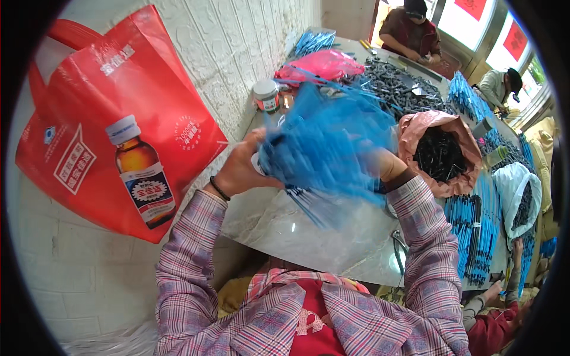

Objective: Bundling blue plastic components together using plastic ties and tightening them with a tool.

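A big bundle of thin blue rods [332, 142] with dark ends is in front of me above the table, smeared by motion. My left hand [242, 166], with a dark bead bracelet at the wrist, is closed around its left end. A bit of something white and round shows by the palm, too little to name. On the right side of the bundle is my right hand [386, 165]; blue rods and blur hide its fingers, so its grip cannot be made out.
A grey marbled table [309, 240] carries a pink plastic bag [320, 64], a lidded jar [266, 97], black parts [398, 86], a brown paper bag [439, 155] of black pieces, pliers [399, 250] and blue rods [475, 231]. A red bag [119, 130] is at left. Other people work around the table.
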The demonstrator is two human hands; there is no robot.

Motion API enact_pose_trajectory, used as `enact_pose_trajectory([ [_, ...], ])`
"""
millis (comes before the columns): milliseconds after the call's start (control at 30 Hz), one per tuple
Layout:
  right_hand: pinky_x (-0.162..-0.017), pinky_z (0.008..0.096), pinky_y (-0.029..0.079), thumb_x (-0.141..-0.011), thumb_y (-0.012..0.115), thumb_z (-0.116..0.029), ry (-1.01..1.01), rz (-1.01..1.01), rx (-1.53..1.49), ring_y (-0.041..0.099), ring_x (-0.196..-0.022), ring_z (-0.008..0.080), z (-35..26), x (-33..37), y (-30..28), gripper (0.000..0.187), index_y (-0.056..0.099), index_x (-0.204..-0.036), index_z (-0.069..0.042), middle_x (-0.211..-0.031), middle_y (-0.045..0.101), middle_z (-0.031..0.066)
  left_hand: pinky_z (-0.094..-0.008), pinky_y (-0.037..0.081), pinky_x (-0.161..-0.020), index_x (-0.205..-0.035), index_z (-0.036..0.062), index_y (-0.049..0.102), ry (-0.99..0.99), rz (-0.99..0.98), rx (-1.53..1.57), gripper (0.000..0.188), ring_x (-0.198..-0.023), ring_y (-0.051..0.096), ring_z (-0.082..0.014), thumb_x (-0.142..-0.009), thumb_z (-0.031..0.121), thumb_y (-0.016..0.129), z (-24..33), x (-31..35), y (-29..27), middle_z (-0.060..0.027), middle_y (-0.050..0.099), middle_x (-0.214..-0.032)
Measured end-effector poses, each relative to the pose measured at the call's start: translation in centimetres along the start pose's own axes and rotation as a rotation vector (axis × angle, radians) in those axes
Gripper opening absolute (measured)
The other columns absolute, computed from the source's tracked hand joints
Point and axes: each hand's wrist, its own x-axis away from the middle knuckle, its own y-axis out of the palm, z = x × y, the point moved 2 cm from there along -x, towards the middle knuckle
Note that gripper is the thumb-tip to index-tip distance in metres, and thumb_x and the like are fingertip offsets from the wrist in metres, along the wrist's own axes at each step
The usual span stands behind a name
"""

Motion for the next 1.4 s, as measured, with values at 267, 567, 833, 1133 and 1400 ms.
enact_pose_trajectory([
  [267, -0.068, 0.0361, 0.058, -0.085, 0.068, -0.036, 0.226, 0.072, -0.039, 0.066, -0.095, 0.0258, -5.2, 2.9, 3.2, 0.057, 0.049, -0.124, 0.000, -0.113, 0.062, 0.0175, -0.0358, 0.039, -0.103, -0.139, 0.0032, 0.040, -0.112, -0.064, 0.338, 0.092, -0.125, 0.046, -0.0182, -0.060, 0.000, 0.086, 2.2, 0.4, -2.0, -0.0090, 0.047, -0.137],
  [567, -0.104, 0.0373, 0.036, -0.061, 0.090, -0.024, -0.365, 0.237, 0.496, 0.042, -0.126, 0.0214, 3.7, -0.2, 1.7, 0.106, 0.026, -0.144, -0.003, -0.139, 0.042, 0.0132, -0.0384, 0.035, -0.105, -0.143, 0.0018, 0.024, -0.027, 0.211, 0.222, 0.114, -0.128, 0.041, -0.0224, -0.053, 0.016, 0.092, -5.5, 8.8, 3.4, -0.0111, 0.040, -0.139],
  [833, -0.109, 0.0379, 0.029, -0.053, 0.092, -0.023, -0.261, 0.244, 0.207, 0.034, -0.132, 0.0240, 8.6, -3.8, 5.4, 0.119, 0.021, -0.146, -0.004, -0.143, 0.037, 0.0129, -0.0386, 0.033, -0.106, -0.142, 0.0013, 0.019, -0.177, 0.261, 0.150, 0.122, -0.129, 0.040, -0.0238, -0.048, 0.020, 0.095, -6.2, 6.6, 6.6, -0.0140, 0.034, -0.144],
  [1133, -0.106, 0.0389, 0.034, -0.051, 0.092, -0.033, -0.383, 0.362, 0.494, 0.041, -0.128, 0.0315, 8.4, -2.4, 6.0, 0.116, 0.027, -0.142, -0.002, -0.135, 0.044, 0.0201, -0.0373, 0.040, -0.100, -0.124, 0.0015, 0.051, -0.093, 0.237, -0.099, 0.085, -0.116, 0.052, -0.0209, -0.052, 0.019, 0.093, -6.0, 7.9, 6.9, -0.0102, 0.056, -0.124],
  [1400, -0.103, 0.0400, 0.037, -0.051, 0.090, -0.040, -0.372, 0.473, 0.664, 0.046, -0.123, 0.0306, 7.7, -2.6, 5.8, 0.111, 0.033, -0.138, -0.001, -0.129, 0.048, 0.0196, -0.0372, 0.043, -0.097, -0.127, 0.0008, 0.050, -0.162, 0.244, -0.127, 0.083, -0.112, 0.055, -0.0218, -0.058, 0.026, 0.090, -8.5, 7.8, 7.1, -0.0099, 0.058, -0.122],
])
